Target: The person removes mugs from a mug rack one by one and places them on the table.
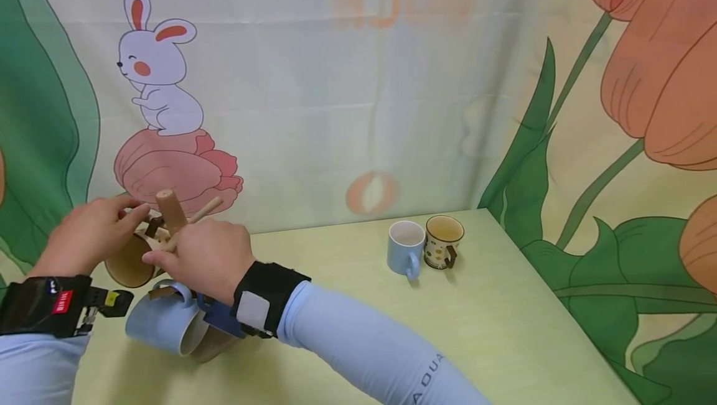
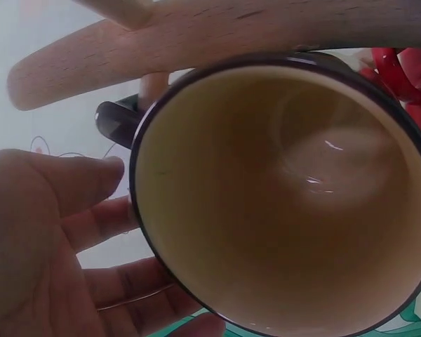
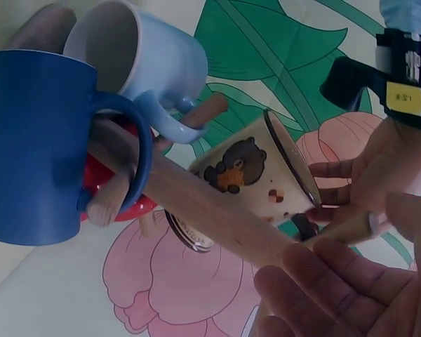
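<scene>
A wooden mug tree [image 3: 217, 214] stands tilted in the right wrist view, with mugs hung on its pegs. My left hand [image 1: 92, 234] has its fingers against the side of a cream bear mug [image 3: 245, 168], thumb apart from it. That mug's dark handle [image 2: 118, 125] is at a peg. My right hand [image 1: 215, 256] is at the upper post, fingers curled over the wood beside a peg [image 3: 347, 228]. Below the hands hang a light blue mug [image 1: 162, 324] and a dark blue mug [image 3: 38, 151]. A red mug [image 3: 102, 186] is mostly hidden behind the dark blue one.
Farther right on the pale table [image 1: 347, 318] stand another light blue mug [image 1: 406, 248] and a spotted cream mug [image 1: 444, 243], side by side. A printed cloth [image 1: 313, 94] with a rabbit and tulips hangs behind the table.
</scene>
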### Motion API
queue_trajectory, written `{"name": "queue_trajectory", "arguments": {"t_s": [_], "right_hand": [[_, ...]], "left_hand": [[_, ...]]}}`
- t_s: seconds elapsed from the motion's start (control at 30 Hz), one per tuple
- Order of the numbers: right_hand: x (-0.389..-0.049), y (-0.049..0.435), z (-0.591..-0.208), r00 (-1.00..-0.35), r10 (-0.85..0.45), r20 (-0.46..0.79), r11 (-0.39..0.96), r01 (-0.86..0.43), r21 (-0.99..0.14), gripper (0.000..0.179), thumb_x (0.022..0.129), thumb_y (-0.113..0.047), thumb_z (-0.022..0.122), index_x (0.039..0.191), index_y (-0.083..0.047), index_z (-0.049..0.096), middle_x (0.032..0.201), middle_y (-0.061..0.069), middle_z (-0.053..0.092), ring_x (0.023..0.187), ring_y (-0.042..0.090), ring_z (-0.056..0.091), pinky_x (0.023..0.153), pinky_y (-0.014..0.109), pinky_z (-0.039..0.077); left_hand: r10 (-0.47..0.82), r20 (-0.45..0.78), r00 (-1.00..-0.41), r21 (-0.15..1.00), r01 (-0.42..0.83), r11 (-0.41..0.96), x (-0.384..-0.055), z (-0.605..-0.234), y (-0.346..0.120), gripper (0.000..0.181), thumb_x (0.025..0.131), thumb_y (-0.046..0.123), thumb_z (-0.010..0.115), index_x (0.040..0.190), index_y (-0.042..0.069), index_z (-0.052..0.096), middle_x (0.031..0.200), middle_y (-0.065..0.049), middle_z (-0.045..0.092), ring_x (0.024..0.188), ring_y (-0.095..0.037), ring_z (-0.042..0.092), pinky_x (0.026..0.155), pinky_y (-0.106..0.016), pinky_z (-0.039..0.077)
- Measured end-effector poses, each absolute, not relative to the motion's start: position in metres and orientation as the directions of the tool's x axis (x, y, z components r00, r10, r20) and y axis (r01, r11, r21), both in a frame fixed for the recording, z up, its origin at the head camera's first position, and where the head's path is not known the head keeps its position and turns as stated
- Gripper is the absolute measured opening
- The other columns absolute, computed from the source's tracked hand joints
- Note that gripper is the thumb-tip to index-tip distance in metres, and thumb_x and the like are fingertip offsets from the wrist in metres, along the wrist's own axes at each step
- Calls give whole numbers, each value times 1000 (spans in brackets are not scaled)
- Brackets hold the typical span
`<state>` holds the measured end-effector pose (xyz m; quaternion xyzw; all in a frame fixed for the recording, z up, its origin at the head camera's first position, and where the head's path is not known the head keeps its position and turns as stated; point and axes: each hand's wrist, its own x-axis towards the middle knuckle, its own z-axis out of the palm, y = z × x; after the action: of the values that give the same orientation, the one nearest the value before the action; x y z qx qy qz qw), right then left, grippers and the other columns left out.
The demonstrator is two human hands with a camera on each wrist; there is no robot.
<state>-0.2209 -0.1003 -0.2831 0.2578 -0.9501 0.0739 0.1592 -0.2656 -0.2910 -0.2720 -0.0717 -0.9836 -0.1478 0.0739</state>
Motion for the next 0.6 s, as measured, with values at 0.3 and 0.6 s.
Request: {"name": "queue_trajectory", "arguments": {"t_s": [0.3,0.6], "right_hand": [[-222,-106,-285,-838,-448,313,869,-490,-69,35,90,-61,48,87,-38,74,45,-10,44,40,6,47,34,23,33],[-222,-107,-283,-847,-439,300,867,-487,-103,31,90,-58,52,84,-37,74,45,-9,46,40,5,48,34,22,34]], "left_hand": [[158,104,-982,259,180,949,-268,-272,-293,65,102,44,30,134,-12,42,117,-43,54,107,-60,43,83,-78,35],[112,92,-989,245,132,960,-265,-273,-293,72,101,50,28,138,-11,36,120,-45,50,112,-64,36,85,-80,32]]}}
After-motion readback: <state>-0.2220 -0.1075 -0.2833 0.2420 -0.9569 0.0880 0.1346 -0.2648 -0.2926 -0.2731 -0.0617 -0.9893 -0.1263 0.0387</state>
